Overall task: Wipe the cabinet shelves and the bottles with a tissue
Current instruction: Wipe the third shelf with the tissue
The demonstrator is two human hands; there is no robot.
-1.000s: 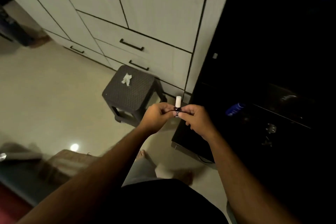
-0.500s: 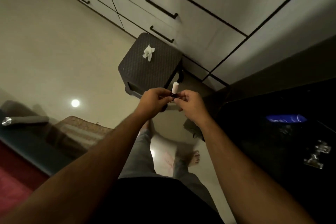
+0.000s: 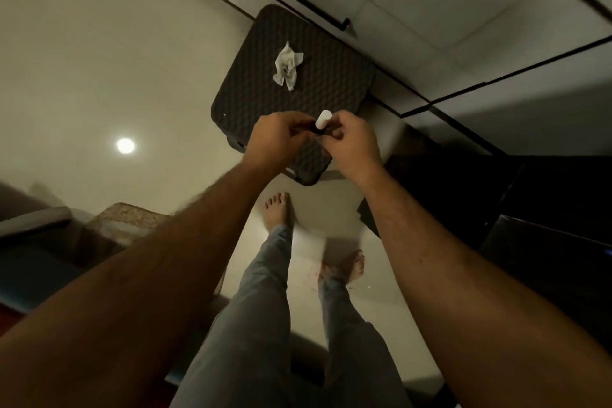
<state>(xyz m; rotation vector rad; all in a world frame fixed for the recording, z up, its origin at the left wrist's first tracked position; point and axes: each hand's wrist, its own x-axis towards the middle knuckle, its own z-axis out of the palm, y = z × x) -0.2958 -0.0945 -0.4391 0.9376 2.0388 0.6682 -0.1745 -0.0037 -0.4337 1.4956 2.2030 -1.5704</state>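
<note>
The person has turned from the dark cabinet [image 3: 530,195] to stand over the stool [image 3: 298,93]. Both hands, left [image 3: 278,139] and right [image 3: 351,142], stay pinched shut on a small bottle [image 3: 322,121]. The tissue [image 3: 287,66] lies crumpled near the stool's far edge, probably needed next.

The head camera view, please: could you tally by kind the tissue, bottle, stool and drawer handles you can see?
Crumpled tissue: 1, lying on the stool
Small bottle: 1, held between left hand and right hand
Dark stool: 1
Black drawer handles: 2, one cut off at the top edge
Total: 5
</note>
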